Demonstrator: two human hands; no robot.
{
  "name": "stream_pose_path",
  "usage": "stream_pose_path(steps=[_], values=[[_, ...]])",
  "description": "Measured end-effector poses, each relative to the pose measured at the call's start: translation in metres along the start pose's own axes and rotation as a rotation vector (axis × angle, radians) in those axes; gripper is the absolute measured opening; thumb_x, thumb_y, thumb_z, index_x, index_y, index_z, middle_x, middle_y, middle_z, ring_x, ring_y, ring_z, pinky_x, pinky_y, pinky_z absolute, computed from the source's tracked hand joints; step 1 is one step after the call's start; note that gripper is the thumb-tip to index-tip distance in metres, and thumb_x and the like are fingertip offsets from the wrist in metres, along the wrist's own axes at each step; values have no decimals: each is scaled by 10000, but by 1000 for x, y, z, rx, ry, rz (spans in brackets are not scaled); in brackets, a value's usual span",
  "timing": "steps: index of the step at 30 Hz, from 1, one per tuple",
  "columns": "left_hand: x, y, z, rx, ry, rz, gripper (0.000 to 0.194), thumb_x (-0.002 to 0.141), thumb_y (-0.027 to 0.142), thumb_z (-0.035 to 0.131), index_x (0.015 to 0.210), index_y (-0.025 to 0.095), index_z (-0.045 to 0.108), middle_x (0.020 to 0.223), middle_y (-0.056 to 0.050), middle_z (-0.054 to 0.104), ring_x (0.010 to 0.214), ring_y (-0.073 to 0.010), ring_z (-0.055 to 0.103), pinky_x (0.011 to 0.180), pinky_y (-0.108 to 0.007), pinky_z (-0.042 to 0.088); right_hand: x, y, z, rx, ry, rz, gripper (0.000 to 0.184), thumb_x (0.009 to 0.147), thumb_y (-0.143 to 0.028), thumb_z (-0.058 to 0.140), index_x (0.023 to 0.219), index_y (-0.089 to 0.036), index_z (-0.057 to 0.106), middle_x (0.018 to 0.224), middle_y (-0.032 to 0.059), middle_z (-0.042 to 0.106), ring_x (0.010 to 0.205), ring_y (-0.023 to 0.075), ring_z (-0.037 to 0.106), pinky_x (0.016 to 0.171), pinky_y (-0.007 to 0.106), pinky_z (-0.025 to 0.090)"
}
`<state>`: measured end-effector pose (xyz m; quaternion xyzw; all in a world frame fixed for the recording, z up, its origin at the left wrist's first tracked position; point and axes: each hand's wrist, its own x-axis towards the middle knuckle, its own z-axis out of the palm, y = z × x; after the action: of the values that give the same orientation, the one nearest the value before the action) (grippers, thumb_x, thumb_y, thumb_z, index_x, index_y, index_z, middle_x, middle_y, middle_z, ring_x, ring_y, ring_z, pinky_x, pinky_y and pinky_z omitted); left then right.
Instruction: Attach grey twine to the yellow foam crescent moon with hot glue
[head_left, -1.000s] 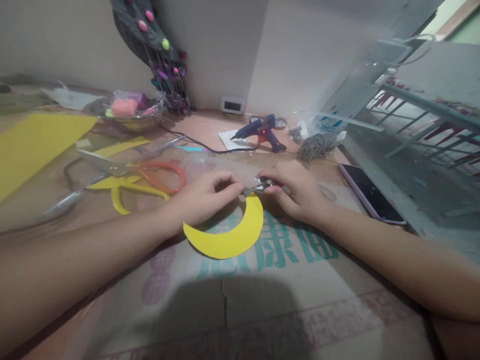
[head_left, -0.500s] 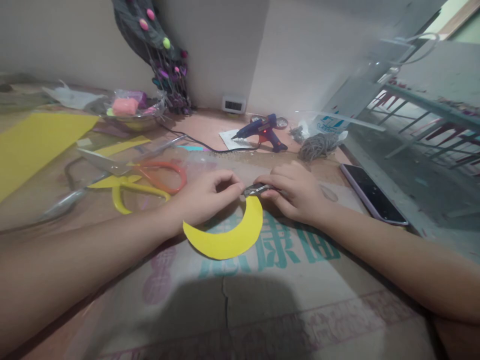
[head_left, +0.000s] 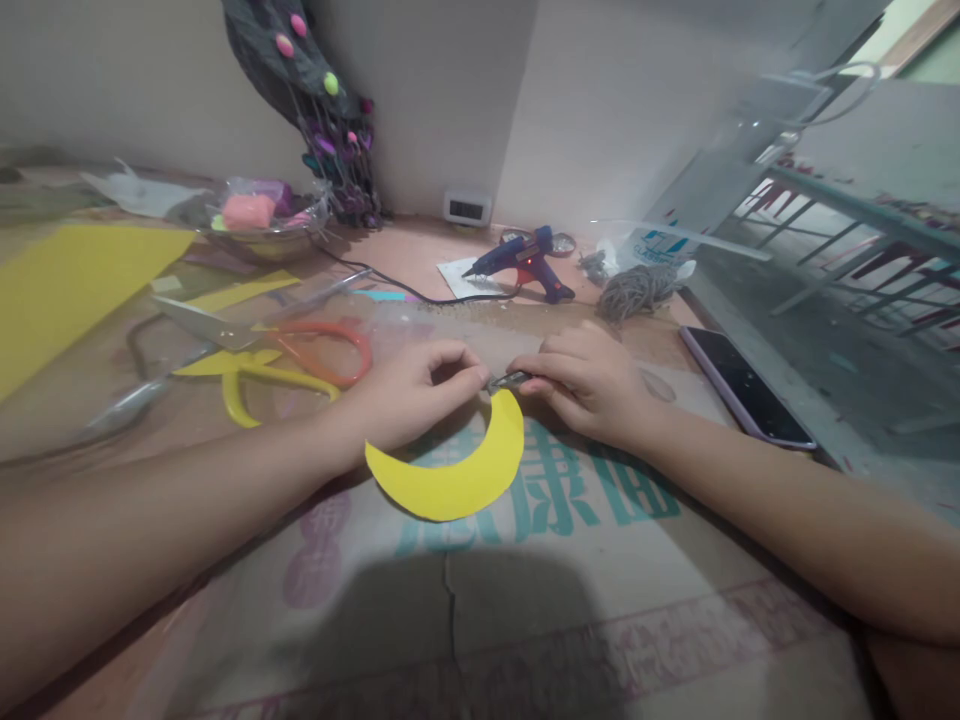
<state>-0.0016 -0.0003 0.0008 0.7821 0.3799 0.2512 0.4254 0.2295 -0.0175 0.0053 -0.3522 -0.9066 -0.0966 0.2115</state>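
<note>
A yellow crescent-shaped paper cutout (head_left: 457, 472) lies on a sheet of printed cardboard (head_left: 570, 560). My left hand (head_left: 409, 395) is closed, its fingertips pinching at the crescent's upper tip. My right hand (head_left: 592, 385) is closed round a small dark metal tool (head_left: 508, 380) whose tip points at the same spot. The two hands almost touch above the crescent. What the left fingertips hold is too small to make out.
Orange and yellow scissors (head_left: 300, 365) lie to the left beside yellow paper (head_left: 67, 290). A blue glue gun (head_left: 521, 262) with its cord, a twine bundle (head_left: 637, 290) and a phone (head_left: 742, 385) lie behind and to the right. A bowl (head_left: 262, 225) stands far left.
My right hand has turned slightly and drawn the small tool closer to the crescent's tip. The left hand and the crescent have stayed in place.
</note>
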Motion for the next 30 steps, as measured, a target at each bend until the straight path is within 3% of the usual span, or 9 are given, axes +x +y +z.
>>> stream_pose_path(steps=[8, 30], values=[[1, 0, 0, 12, 5, 1, 259, 875, 380, 474, 800, 174, 612, 699, 18, 629, 624, -129, 538, 588, -236, 409, -1, 1, -1, 122, 83, 65, 420, 975, -436, 361, 1050, -137, 647, 782, 63, 623, 733, 185, 525, 698, 320, 341], [1, -3, 0, 4, 32, 14, 247, 892, 369, 486, 778, 184, 603, 716, 40, 627, 635, -110, 536, 646, -241, 412, 0, 0, -1, 30, -39, 33, 321, 967, -369, 425, 1034, -172, 668, 762, 46, 631, 736, 176, 537, 686, 330, 290]])
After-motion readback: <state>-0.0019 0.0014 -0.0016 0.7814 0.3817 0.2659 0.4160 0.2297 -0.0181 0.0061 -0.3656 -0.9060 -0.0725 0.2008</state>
